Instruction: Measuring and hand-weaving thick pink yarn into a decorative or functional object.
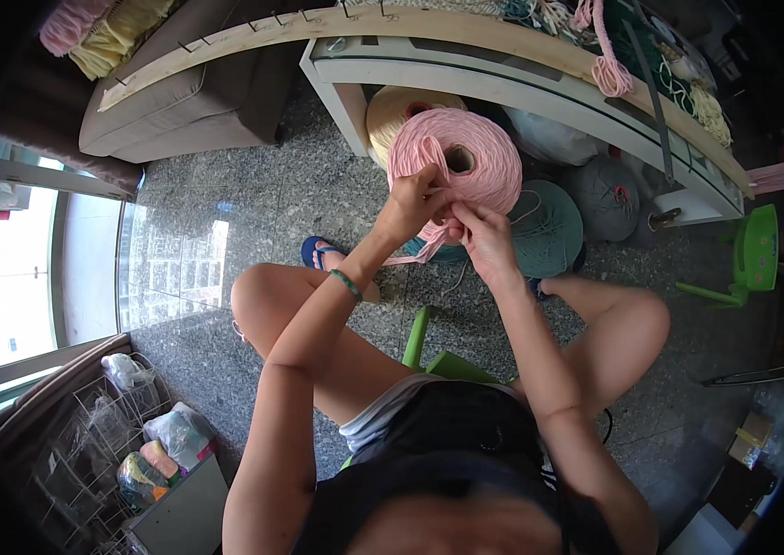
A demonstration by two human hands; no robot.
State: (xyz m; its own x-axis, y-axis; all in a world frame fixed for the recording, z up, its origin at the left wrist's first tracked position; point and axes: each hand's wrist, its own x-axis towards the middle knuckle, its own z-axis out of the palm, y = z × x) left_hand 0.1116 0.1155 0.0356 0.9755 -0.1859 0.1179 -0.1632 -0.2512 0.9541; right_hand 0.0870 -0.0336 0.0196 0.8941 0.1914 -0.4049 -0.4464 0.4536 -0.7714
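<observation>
A big roll of pink cord [494, 148] with a hollow core stands on the floor in front of me, between my feet and the table. Over its near side, my left hand [409, 205] is closed, fingers pinched on pink cord. Close beside it, my right hand [486, 240] pinches the same cord with thumb and fingertips. A loop of the cord [430, 151] rises above my left hand, and more strands [433, 242] hang below both hands. The exact spot where the fingertips meet is partly hidden by the fingers.
Behind the pink roll sits a cream roll [383, 118]; teal [558, 231] and grey rolls [603, 199] lie to its right. A white table [466, 79] carries a long wooden board with nails [253, 35]. A green chair [757, 248] stands right, a wire rack [87, 416] lower left.
</observation>
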